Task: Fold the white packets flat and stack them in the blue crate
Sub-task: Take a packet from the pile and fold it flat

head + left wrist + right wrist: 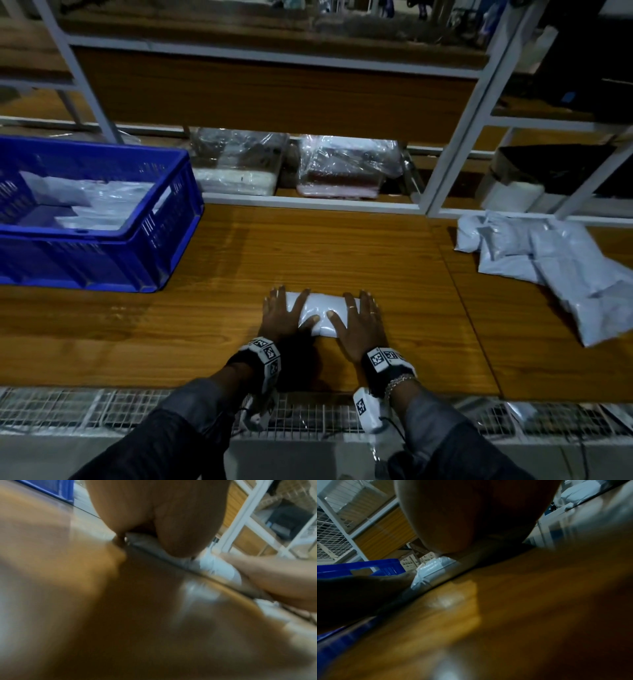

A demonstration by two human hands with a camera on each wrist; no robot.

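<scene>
Sleeves, dark, at the near edge; wrist bands with printed markers above them
Left hand: flat on the left half of the packet, fingers straight and slightly spread, thumb laid across the top
Right hand: flat on the right half, fingers straight, spread, rings on two of them
Packet: white, folded, pressed on the counter near its front edge, centre
Crate: blue, far left on the counter, several white packets lying inside
Loose packets: white heap, far right on the counter, well apart from the hands
Shelf behind: clear-wrapped bundles
</scene>
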